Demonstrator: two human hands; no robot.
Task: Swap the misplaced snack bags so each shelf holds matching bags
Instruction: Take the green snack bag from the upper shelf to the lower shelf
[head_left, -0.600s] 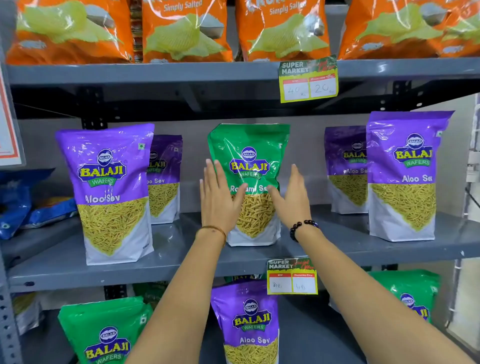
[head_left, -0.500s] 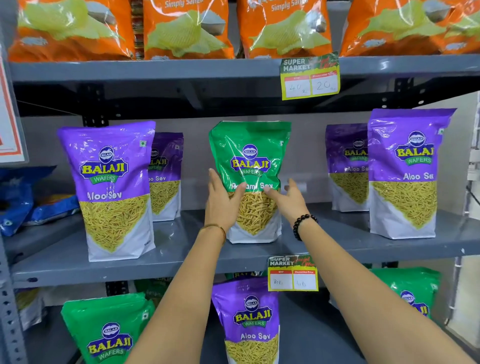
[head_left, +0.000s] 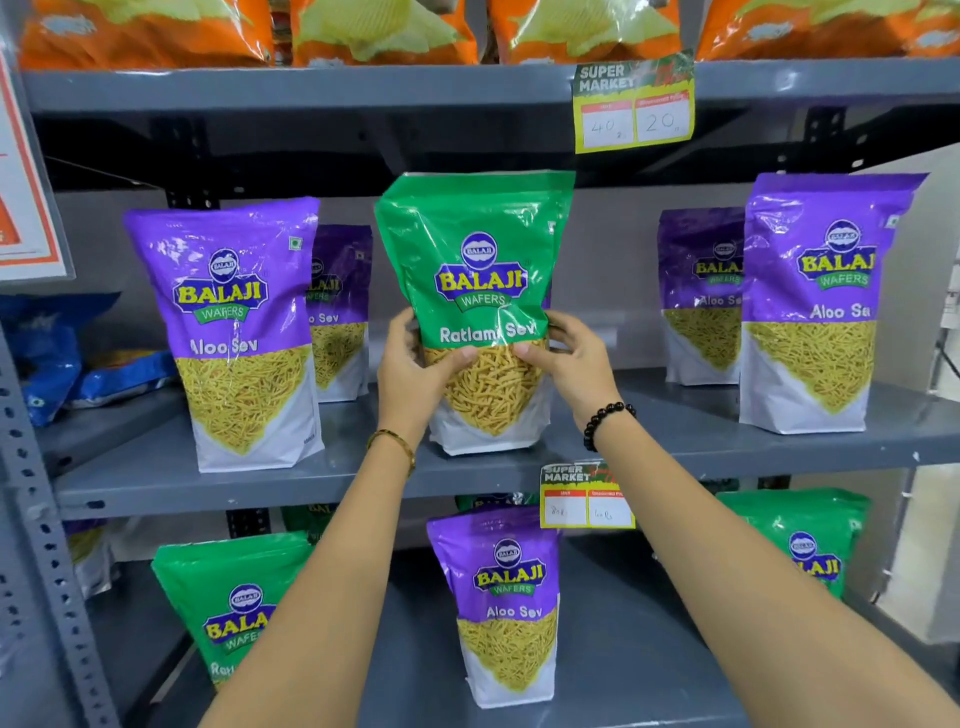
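Note:
A green Ratlami Sev bag (head_left: 480, 260) stands in the middle of the middle shelf (head_left: 156, 483), among purple Aloo Sev bags (head_left: 234, 322). My left hand (head_left: 410, 379) grips its left side and my right hand (head_left: 576, 364) grips its right side, thumbs on the front. The bag leans slightly toward me, and whether its base still touches the shelf I cannot tell. On the lower shelf (head_left: 613, 675) a purple Aloo Sev bag (head_left: 501, 603) stands between green Ratlami Sev bags (head_left: 234, 608), one at the left and one at the right (head_left: 800, 540).
More purple bags stand at the right of the middle shelf (head_left: 821, 301). Orange chip bags (head_left: 384, 31) fill the top shelf. Yellow price tags (head_left: 634, 104) hang from the shelf edges. Blue bags (head_left: 47, 358) lie at the far left. A perforated upright (head_left: 31, 519) runs down the left side.
Both hands have closed from open palms onto the sides of the green bag. The bag has been drawn forward and now appears larger and nearer.

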